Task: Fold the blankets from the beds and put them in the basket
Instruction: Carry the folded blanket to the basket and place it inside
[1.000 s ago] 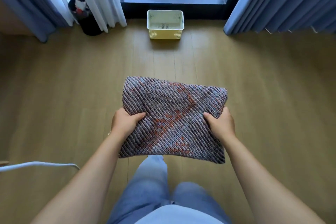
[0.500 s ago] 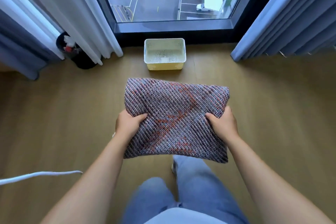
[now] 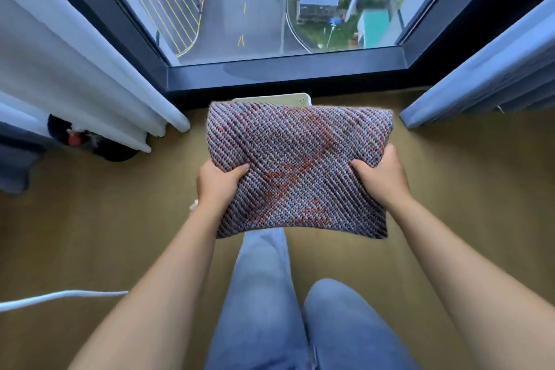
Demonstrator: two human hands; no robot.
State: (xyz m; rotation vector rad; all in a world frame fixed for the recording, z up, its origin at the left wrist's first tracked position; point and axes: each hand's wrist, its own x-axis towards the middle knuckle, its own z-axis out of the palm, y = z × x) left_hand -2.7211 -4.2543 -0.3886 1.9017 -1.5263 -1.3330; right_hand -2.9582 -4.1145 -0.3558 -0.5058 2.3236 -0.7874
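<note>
A folded knitted blanket, grey with orange patches, is held flat in front of me at waist height. My left hand grips its left edge with the thumb on top. At the right edge my right hand grips it the same way. The cream plastic basket stands on the floor below the window; only its far rim shows above the blanket, the rest is hidden behind it.
A floor-level window with a dark sill lies straight ahead. White and blue curtains hang left, blue curtains right. A dark bin sits at the left curtain's foot. A white cable crosses the wooden floor at lower left.
I have walked toward the window with the blanket held in both hands. The basket, in full view before, is now mostly hidden under the blanket.
</note>
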